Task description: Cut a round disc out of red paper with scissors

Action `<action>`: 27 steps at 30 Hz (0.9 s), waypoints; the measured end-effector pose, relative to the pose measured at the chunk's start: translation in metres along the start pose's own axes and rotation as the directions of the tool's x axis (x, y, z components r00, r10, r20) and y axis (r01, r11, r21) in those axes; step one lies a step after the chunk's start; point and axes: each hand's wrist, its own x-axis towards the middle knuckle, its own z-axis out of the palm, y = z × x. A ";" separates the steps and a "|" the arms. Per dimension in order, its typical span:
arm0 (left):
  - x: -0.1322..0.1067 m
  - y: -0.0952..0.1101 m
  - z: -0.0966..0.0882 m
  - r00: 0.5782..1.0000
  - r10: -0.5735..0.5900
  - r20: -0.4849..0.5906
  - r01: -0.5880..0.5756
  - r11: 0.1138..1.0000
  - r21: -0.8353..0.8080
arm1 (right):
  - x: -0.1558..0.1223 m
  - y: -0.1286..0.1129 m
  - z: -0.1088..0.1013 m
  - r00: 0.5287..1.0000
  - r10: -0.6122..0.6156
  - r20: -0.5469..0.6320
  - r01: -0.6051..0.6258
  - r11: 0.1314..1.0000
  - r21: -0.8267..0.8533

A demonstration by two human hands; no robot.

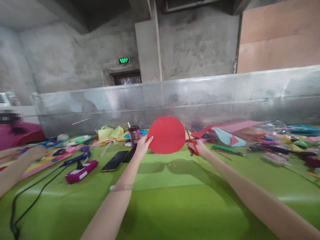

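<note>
A round red paper disc [167, 135] is held up above the table, its flat side facing me. My left hand [143, 145] pinches its left edge, thumb on the near side. In my right hand [200, 148] is a pair of red-handled scissors [195, 147], blades pointing up just beside the disc's right edge. Whether the blades touch the paper I cannot tell. Below the disc a light green sheet [172, 173] lies on the green tabletop, with the shadows of hands and disc on it.
At left are a magenta power strip [81, 171] with black cables, a phone [115, 161] and a purple cup [134, 136] with a straw. Coloured papers, green-handled scissors [228, 149] and craft packets crowd the right. A co-worker's arm [20, 163] reaches in at far left. A perforated metal panel [200, 100] stands behind.
</note>
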 end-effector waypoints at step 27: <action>0.001 -0.004 0.002 1.000 0.009 0.020 -0.009 1.000 -0.015 | -0.004 -0.006 0.018 0.999 0.032 -0.030 -0.032 0.999 0.003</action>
